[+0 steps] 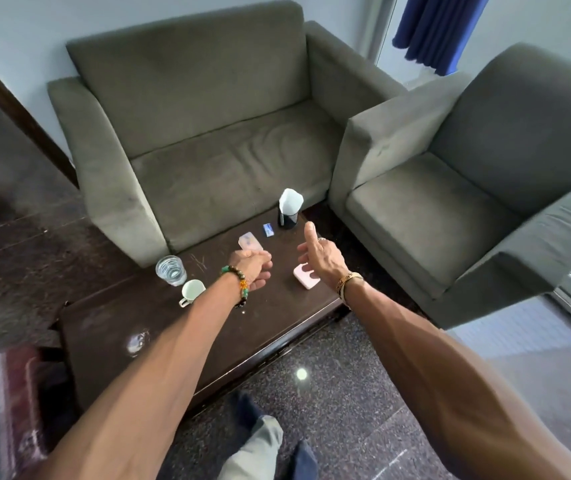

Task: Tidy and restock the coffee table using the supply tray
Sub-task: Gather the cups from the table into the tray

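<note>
Tidying is under way. The left hand (pixel 253 268) is clenched, its fingers apparently grasping a pale packet (pixel 250 241) above the counter (pixel 242 327). The right hand (pixel 318 254) is released, fingers spread, hovering over a pink box (pixel 306 279). Beyond those fingers stand a blue sachet (pixel 268 229) and a napkin holder (pixel 290 211). A tipped cup (pixel 192 292) lies left of the left fingers. Next, probably, the right fingers drop onto the box.

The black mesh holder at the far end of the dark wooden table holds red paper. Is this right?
No: the folded paper is white, not red. The head view shows it in the black mesh holder on the dark wooden table.
</note>
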{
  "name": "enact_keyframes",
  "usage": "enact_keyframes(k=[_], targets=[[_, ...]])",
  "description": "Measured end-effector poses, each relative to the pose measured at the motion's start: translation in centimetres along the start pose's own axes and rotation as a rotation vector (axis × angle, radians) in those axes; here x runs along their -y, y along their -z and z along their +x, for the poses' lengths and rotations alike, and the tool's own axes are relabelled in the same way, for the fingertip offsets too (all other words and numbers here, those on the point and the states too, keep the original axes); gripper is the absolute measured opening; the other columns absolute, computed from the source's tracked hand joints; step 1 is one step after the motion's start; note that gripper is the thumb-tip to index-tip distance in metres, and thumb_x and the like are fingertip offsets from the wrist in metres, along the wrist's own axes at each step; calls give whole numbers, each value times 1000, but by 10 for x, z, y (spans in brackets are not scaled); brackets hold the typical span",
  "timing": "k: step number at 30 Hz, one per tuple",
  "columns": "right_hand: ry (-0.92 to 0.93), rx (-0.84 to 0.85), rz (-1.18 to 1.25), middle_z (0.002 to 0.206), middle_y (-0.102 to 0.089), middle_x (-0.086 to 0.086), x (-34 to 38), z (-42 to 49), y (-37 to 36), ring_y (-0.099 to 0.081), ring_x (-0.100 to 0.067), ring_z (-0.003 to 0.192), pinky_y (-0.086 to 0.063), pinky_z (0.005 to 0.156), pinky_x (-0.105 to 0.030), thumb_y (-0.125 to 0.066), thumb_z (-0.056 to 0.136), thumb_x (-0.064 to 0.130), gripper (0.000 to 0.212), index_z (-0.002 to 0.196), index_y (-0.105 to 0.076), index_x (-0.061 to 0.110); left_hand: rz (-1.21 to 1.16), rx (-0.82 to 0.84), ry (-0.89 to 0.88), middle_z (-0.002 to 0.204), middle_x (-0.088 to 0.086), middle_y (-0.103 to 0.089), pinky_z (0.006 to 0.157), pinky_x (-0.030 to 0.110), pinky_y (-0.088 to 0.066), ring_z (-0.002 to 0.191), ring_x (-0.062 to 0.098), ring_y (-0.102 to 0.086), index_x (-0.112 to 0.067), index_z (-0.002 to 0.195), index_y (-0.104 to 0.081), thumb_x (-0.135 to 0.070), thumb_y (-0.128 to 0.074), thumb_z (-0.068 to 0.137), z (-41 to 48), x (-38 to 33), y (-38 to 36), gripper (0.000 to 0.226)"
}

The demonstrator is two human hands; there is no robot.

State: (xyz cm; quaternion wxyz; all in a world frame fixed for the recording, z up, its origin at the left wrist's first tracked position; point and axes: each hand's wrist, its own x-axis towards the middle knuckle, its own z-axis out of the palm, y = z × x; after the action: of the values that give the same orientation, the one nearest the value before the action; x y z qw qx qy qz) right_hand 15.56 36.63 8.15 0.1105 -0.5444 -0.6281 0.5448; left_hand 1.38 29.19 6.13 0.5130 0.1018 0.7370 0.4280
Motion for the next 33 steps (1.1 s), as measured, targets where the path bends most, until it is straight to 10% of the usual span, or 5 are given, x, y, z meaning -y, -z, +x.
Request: enact_keyframes(k=[7, 13, 19, 27, 33], targets=[[-76, -32, -76, 81, -76, -7, 12, 60, -33, -73, -29, 83, -56, 90, -48, -25, 94, 74, 71, 77, -69, 21, -42, -16, 85, 77, 0, -63, 60, 25, -47, 62, 14, -57, -19, 90, -61, -19, -56, 94, 58, -3, 38, 6], [2, 119, -87, 113, -68, -28, 48, 94, -67, -66, -41, 100, -51, 95, -54, -18, 97, 62, 79, 126, -60, 2, -96, -58, 93, 78, 0, -63, 61, 25, -47, 64, 15, -57, -21, 79, -60, -18, -55, 94, 81, -24, 79, 15], [-26, 152, -118, 78, -71, -7, 79, 130, -109, -67, -23, 71, -54, 74, -35, -27, 99, 68, 69, 82, -70, 16, -218, -130, 107, 81, 0, -63, 60, 24, -46, 67, 15, -59, -22, 80, -60, -20, -55, 93, 101, -31, 122, 14], [-28, 336, -136, 73, -46, -31, 60, 167, -169, -47, -22, 60, -35, 43, -20, -30, 101, 63, 91, 96, -52, -26, -446, -272, 223, 74, 5, -56, 42, 15, -35, 57, 16, -49, -16, 79, -56, -7, -51, 95, 121, 13, 153, 19], [-64, 522, -388, 76, -69, -7, 27, 196, -211, -65, -20, 63, -54, 64, -32, -27, 96, 72, 80, 84, -70, 6, -596, -379, 374, 70, 6, -53, 37, 13, -34, 58, 15, -42, -14, 80, -58, -5, -52, 95, 128, 66, 160, 18]])
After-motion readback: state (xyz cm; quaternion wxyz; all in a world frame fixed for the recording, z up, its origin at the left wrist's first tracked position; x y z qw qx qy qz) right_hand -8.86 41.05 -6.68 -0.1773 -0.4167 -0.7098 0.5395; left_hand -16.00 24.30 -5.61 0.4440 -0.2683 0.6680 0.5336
